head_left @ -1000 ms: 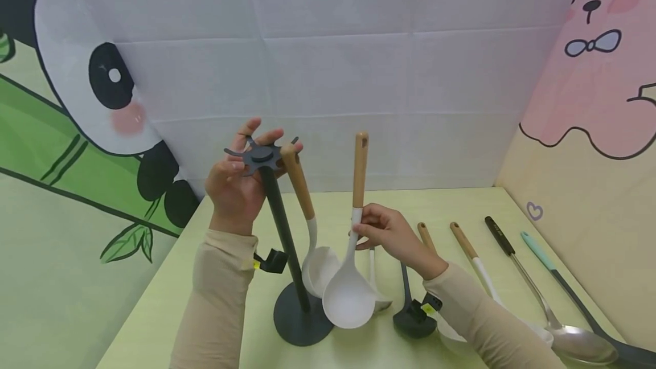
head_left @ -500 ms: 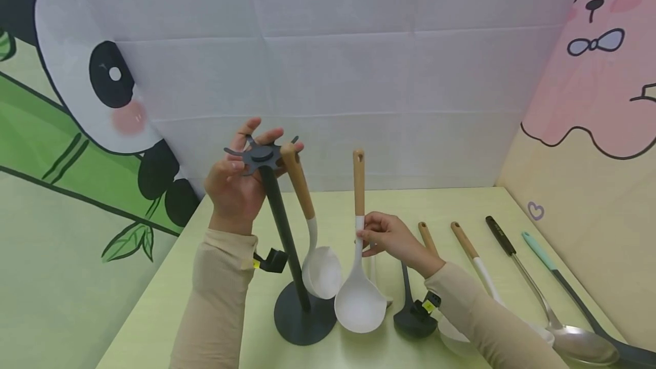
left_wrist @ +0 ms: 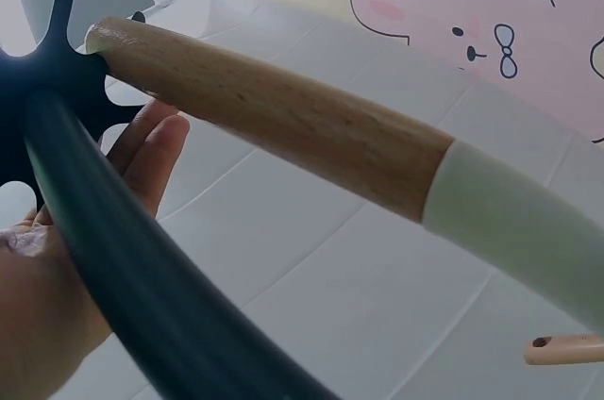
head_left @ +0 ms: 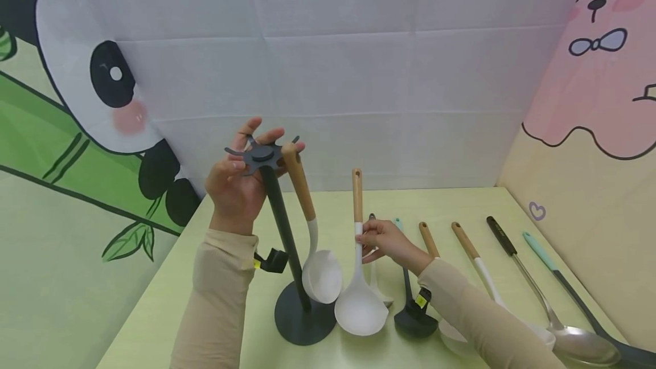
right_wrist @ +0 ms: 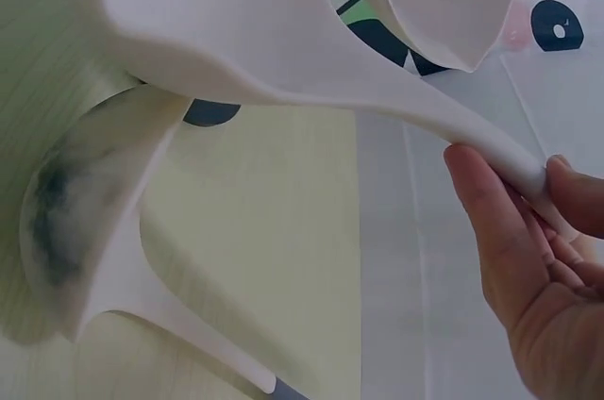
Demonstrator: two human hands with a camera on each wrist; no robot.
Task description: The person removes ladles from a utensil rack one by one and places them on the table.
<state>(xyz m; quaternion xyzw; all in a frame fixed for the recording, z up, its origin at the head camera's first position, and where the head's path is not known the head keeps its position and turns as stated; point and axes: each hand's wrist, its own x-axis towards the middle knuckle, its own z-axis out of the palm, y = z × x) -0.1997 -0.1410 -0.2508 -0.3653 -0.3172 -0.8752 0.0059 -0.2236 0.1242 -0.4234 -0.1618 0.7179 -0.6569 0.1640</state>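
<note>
In the head view a dark utensil stand leans slightly, its round base on the table. My left hand holds its hooked top from behind, thumb at the left and fingers spread. A white ladle with a wooden handle hangs from one hook. Thumb and fingers of my right hand pinch the white neck of another wooden-handled white ladle, upright beside it. Behind that ladle, a smaller white ladle lies on the table, seen in the right wrist view.
To the right lie a black ladle, wooden-handled white utensils, a steel spoon and a dark utensil with a mint handle. Pale cloth covers the wall behind the yellowish table.
My right hand has lowered the ladle and shifted it slightly right, away from the hanging one, its handle now more upright. My left hand and the stand have barely moved.
</note>
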